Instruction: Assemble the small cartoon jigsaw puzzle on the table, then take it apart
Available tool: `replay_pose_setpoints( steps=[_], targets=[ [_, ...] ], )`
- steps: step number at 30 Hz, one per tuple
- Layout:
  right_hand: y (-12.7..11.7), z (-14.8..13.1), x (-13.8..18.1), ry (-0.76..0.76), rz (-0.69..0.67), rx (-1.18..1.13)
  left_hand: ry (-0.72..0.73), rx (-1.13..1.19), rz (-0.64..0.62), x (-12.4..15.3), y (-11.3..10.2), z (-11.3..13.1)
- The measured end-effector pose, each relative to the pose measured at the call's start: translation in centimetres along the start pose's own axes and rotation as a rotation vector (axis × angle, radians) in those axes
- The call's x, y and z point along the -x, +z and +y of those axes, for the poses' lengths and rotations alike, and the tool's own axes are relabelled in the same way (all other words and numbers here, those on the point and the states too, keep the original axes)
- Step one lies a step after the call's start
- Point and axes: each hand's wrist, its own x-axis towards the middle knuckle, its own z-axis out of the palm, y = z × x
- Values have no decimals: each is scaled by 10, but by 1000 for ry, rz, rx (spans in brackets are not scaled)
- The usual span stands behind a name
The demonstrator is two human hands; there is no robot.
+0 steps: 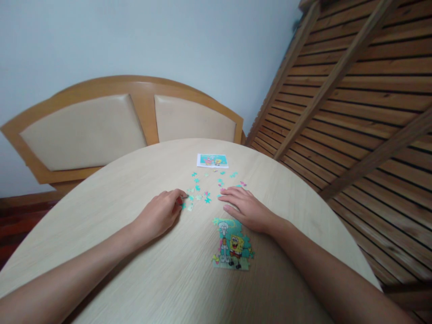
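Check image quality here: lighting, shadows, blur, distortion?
Head view: soft, uneven light, no strong glare on the tabletop; head view: dark shadow along the lower edge of the left forearm, shading around the partly assembled puzzle; head view: loose pieces look soft, fine detail lost; head view: slatted wood slants steeply, perhaps wide-angle stretch or camera tilt.

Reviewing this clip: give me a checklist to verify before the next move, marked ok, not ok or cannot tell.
1. Partly joined, multicoloured cartoon jigsaw lies flat on the pale wood-grain table: ok.
2. Its right edge is filled straight: not ok, ragged.
3. Rectangular turquoise picture sheet with white border lies picture side up: ok.
4. Left hand has a secure pinch on a piece: cannot tell.
5. Right hand is away from the small, mostly turquoise loose pieces: not ok.
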Motion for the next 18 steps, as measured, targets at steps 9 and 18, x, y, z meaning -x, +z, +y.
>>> replay_pose_setpoints(
  steps=[9, 18],
  targets=[
    [2, 1, 0, -18, 9, -2, -3, -93, 113, -7, 0, 4],
    [2, 0, 0, -20, 16, -21, 162, -113, 103, -15, 5, 1]
  ],
)
